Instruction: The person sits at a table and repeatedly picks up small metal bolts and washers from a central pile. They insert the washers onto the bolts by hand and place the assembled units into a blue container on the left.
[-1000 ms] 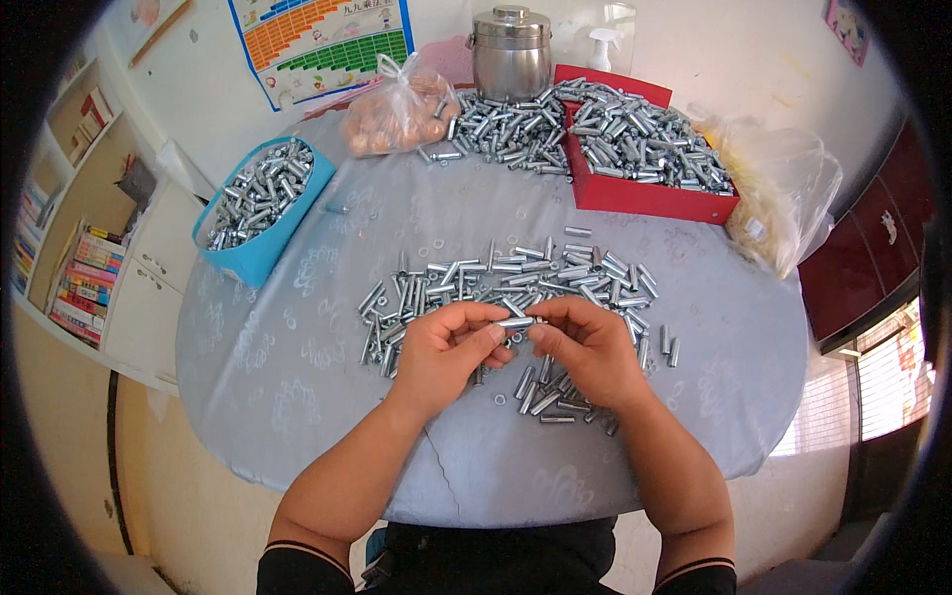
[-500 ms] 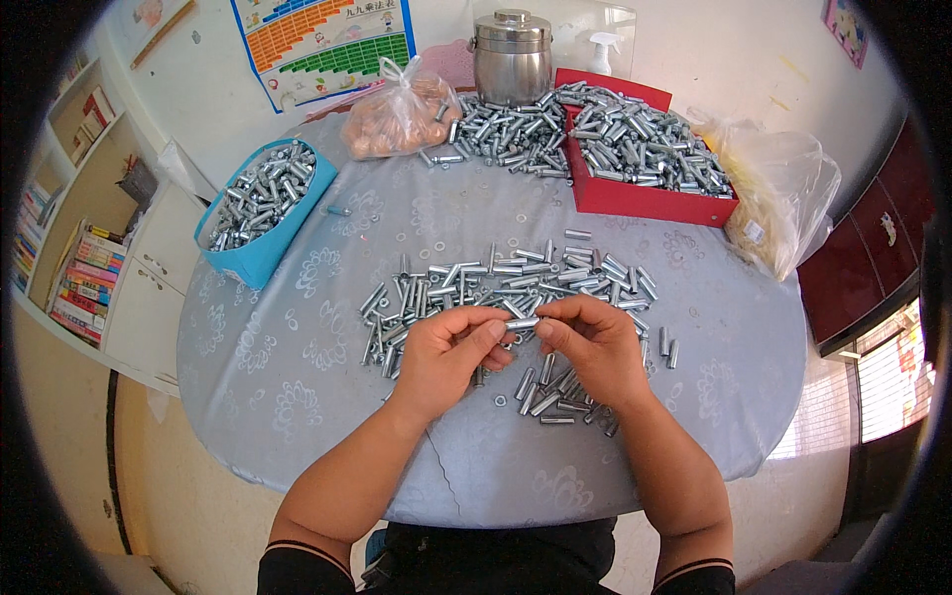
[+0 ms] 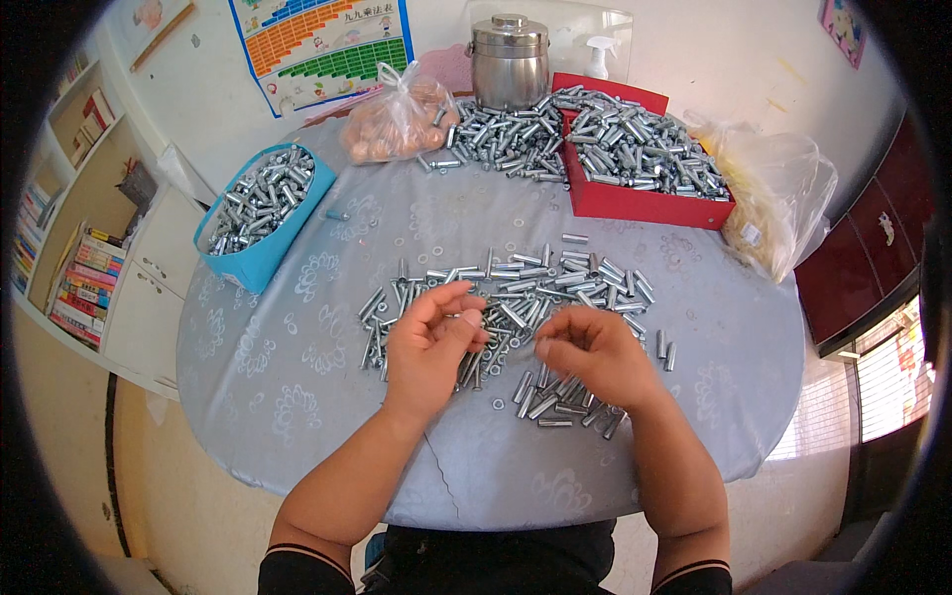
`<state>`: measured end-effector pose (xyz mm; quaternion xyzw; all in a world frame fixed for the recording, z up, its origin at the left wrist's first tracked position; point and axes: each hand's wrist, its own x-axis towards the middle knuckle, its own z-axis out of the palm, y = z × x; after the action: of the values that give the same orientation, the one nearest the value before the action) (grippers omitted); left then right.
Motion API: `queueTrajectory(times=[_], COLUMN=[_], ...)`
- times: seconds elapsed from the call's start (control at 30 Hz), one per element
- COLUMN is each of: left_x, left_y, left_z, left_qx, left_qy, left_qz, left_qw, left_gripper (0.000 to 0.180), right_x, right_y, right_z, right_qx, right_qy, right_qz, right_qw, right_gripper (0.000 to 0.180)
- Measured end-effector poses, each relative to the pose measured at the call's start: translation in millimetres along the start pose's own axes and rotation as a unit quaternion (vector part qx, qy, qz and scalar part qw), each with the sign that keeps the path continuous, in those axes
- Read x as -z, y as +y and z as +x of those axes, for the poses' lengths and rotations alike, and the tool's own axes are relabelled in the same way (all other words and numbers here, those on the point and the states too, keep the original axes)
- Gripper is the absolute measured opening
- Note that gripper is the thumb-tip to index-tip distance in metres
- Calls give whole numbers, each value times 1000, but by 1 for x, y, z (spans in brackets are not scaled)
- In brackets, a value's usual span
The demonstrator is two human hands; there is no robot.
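Observation:
A loose pile of small silver metal cylinders [image 3: 526, 288] lies spread across the middle of the round table with its grey-blue cloth [image 3: 297, 367]. My left hand [image 3: 428, 347] rests over the pile's left part, fingers loosely bent, thumb near the fingertips. My right hand [image 3: 593, 355] hovers over the pile's near right part with its fingers curled inward. A small gap separates the two hands. Any piece pinched in either hand is hidden by the fingers.
A blue box [image 3: 260, 213] of the same cylinders sits at the far left. A red tray [image 3: 645, 203] heaped with them stands at the back right, with more spilled beside it. A steel lidded pot [image 3: 509, 59], a plastic bag of brown items [image 3: 397, 124] and a clear bag [image 3: 778, 198] line the back.
My hands, which met over a small metal piece between the fingertips, have drawn apart. The left hand's fingers have loosened.

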<state>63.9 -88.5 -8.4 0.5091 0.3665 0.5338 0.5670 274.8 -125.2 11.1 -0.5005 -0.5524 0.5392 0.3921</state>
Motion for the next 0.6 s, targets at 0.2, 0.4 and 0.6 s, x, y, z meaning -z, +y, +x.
queueTrajectory(times=[0.2,0.4,0.6], left_x=[8,3,3], left_y=[-1,-1,2], left_z=[2,2,6], left_qx=[-13,-10,-23], left_qy=[38,42,41], left_qz=[-6,-15,-16], left_qw=[999,999,999], left_gripper=[27,24,23], right_x=[12,13,6], right_y=[-15,-3,2], right_z=[10,14,10], right_qx=[71,206,137], right_qy=[55,121,117], right_qz=[124,131,111], right_qw=[988,962,977], right_gripper=[39,56,37])
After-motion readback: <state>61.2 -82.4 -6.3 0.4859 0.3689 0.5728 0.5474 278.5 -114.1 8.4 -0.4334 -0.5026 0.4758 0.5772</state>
